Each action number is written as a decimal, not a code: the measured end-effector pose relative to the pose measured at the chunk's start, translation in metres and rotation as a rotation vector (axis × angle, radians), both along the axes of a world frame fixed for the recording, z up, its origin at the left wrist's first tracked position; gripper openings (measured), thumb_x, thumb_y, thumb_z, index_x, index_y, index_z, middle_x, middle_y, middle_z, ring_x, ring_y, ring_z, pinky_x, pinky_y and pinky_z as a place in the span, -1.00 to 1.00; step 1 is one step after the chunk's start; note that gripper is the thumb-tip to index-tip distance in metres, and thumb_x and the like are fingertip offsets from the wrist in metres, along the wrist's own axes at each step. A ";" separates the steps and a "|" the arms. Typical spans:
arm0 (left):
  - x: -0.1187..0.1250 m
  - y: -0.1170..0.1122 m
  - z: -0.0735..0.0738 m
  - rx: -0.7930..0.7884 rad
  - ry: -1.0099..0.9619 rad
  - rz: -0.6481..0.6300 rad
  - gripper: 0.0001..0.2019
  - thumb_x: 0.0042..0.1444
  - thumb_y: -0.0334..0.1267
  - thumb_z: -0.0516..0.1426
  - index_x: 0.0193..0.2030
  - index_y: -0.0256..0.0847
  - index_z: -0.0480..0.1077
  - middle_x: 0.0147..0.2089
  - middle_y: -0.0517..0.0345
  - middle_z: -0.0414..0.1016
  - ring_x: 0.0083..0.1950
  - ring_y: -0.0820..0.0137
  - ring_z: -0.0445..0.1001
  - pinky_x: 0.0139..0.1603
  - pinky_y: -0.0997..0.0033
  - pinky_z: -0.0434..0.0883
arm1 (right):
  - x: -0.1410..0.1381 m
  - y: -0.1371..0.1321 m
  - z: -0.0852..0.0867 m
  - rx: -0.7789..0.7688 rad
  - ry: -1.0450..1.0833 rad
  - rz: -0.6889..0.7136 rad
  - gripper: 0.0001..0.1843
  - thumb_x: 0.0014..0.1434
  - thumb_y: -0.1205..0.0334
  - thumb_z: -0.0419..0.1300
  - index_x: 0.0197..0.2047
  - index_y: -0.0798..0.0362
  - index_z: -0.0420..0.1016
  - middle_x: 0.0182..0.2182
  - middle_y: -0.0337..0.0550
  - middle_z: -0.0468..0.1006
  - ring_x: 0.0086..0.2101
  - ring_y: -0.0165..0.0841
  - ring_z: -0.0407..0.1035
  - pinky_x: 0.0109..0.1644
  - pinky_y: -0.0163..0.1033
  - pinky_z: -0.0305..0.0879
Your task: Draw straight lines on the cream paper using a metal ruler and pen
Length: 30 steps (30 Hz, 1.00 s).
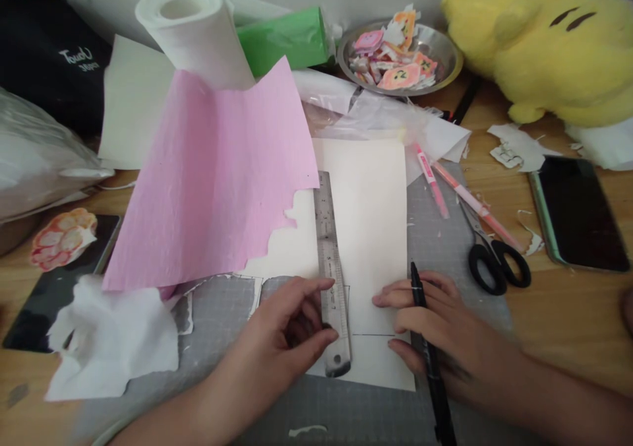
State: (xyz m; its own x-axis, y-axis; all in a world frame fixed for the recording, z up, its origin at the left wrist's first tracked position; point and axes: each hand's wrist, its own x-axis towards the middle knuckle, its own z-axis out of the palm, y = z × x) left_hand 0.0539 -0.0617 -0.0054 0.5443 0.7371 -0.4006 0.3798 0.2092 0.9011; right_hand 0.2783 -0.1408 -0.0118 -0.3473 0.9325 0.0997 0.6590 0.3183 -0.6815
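Touching the ruler (pixel 332 261): left hand (pixel 281 340), half curled, with thumb and index finger set apart on the metal near its lower end.
Pen (pixel 434 380): held in the right hand (pixel 440 327), tip directed away from the body, fingers spread at the right edge of the paper.
Ruler position: lying flat on the paper (pixel 378 228), lengthwise, slightly tilted, between both hands.
Paper markings: thin dark line crosswise between ruler and right hand; another line close along the right side of the ruler.
Paper position: resting on the grey mat (pixel 435 248), partly covered on the left by a pink sheet (pixel 198 189) with a ragged lower right edge.
Mat, right side: pink marker (pixel 431 179), orange marker (pixel 477 203) and black-handled scissors (pixel 486 238), close together.
Bench (pixel 554 307), right: phone (pixel 578 212), screen dark, with white scraps near its upper left corner.
Bench, left: torn white scrap (pixel 123 347), partly over a dark device (pixel 30 307).
Behind: white roll (pixel 212 53), green pack (pixel 284 40), metal bowl (pixel 451 80) of coloured cutouts (pixel 400 75), yellow plush (pixel 558 50).
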 end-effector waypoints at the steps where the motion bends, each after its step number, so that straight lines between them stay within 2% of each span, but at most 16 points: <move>1: 0.000 -0.001 0.001 -0.005 -0.007 0.025 -0.67 -0.02 -0.35 0.17 -0.07 -0.09 0.31 -0.45 0.32 0.30 -0.49 0.53 0.33 -0.53 0.62 0.32 | 0.000 0.000 0.000 0.000 -0.001 0.001 -0.86 0.18 0.39 0.13 -0.26 -0.01 0.21 -0.09 -0.18 0.48 0.00 -0.41 0.30 0.13 -0.15 -0.08; 5: 0.004 -0.002 0.003 -0.106 -0.138 0.148 -0.60 -0.04 -0.43 0.12 -0.04 -0.07 0.18 -0.33 0.27 0.38 -0.37 0.52 0.40 -0.41 0.61 0.37 | 0.000 0.001 0.001 -0.001 0.007 0.009 -0.84 0.17 0.39 0.13 -0.25 -0.01 0.20 -0.10 -0.19 0.49 0.00 -0.41 0.30 0.13 -0.15 -0.08; 8: 0.007 0.002 0.003 -0.122 -0.276 0.225 -0.59 -0.14 -0.50 0.12 -0.12 -0.10 0.19 -0.28 0.26 0.36 -0.28 0.52 0.42 -0.35 0.64 0.38 | 0.001 0.003 0.002 -0.003 0.013 0.020 -0.84 0.17 0.39 0.14 -0.25 -0.01 0.21 -0.11 -0.19 0.49 -0.01 -0.42 0.30 0.12 -0.16 -0.08; 10: 0.007 0.005 0.005 -0.180 -0.327 0.243 -0.60 -0.20 -0.55 0.13 -0.19 -0.13 0.20 -0.31 0.28 0.34 -0.30 0.54 0.41 -0.38 0.67 0.36 | 0.001 0.004 0.002 -0.014 0.009 0.025 -0.84 0.17 0.40 0.13 -0.24 -0.01 0.22 -0.12 -0.18 0.49 0.00 -0.42 0.30 0.12 -0.16 -0.07; 14: 0.003 0.009 0.012 -0.539 -0.408 0.186 -0.63 -0.21 -0.57 0.13 -0.25 -0.15 0.19 -0.37 0.32 0.37 -0.48 0.60 0.37 -0.51 0.68 0.31 | 0.001 0.004 0.002 -0.017 0.009 0.023 -0.85 0.16 0.39 0.14 -0.26 0.00 0.21 -0.13 -0.18 0.49 -0.01 -0.40 0.31 0.10 -0.14 -0.05; 17: -0.001 0.010 0.016 -0.840 -0.520 0.127 -0.72 -0.20 -0.50 0.14 -0.32 -0.21 0.19 -0.43 0.22 0.45 -0.45 0.54 0.43 -0.42 0.64 0.34 | 0.002 0.003 0.002 -0.029 0.010 0.016 -0.84 0.16 0.39 0.14 -0.29 -0.01 0.21 -0.14 -0.19 0.49 -0.03 -0.38 0.33 0.10 -0.13 -0.03; 20: -0.002 0.009 0.018 -1.004 -0.584 0.130 -0.72 -0.23 -0.49 0.15 -0.37 -0.22 0.16 -0.43 0.14 0.49 -0.44 0.51 0.46 -0.44 0.68 0.33 | 0.003 0.002 0.001 -0.021 0.000 0.012 -0.85 0.16 0.39 0.13 -0.28 -0.02 0.21 -0.14 -0.19 0.50 -0.03 -0.35 0.33 0.11 -0.11 -0.04; 22: -0.002 0.009 0.018 -0.998 -0.589 0.131 -0.73 -0.24 -0.51 0.15 -0.37 -0.22 0.17 -0.40 0.13 0.49 -0.41 0.49 0.48 -0.43 0.68 0.34 | 0.003 0.002 0.001 -0.013 -0.007 0.019 -0.85 0.16 0.39 0.13 -0.28 -0.02 0.21 -0.14 -0.18 0.50 -0.03 -0.35 0.34 0.11 -0.11 -0.04; 24: -0.001 0.009 0.017 -0.923 -0.582 0.138 -0.75 -0.23 -0.54 0.14 -0.38 -0.23 0.23 -0.36 0.14 0.48 -0.34 0.47 0.49 -0.36 0.64 0.39 | 0.004 0.002 0.001 -0.013 -0.012 0.029 -0.85 0.15 0.39 0.13 -0.28 -0.02 0.22 -0.13 -0.18 0.50 -0.04 -0.35 0.34 0.10 -0.11 -0.03; 28: -0.005 0.006 0.014 -0.696 -0.582 0.239 -0.78 -0.20 -0.56 0.12 -0.39 -0.20 0.35 -0.21 0.22 0.37 -0.15 0.44 0.44 -0.13 0.51 0.46 | 0.004 0.003 0.001 -0.001 0.007 0.026 -0.84 0.14 0.40 0.14 -0.26 -0.02 0.23 -0.12 -0.16 0.51 -0.05 -0.34 0.35 0.07 -0.10 0.03; 30: -0.009 0.003 0.012 -0.511 -0.530 0.269 -0.79 -0.14 -0.57 0.10 -0.41 -0.16 0.36 -0.12 0.24 0.30 -0.06 0.43 0.39 -0.01 0.43 0.43 | 0.004 0.004 0.002 0.004 0.017 0.024 -0.84 0.14 0.39 0.14 -0.25 -0.02 0.25 -0.13 -0.15 0.51 -0.06 -0.33 0.36 0.06 -0.09 0.06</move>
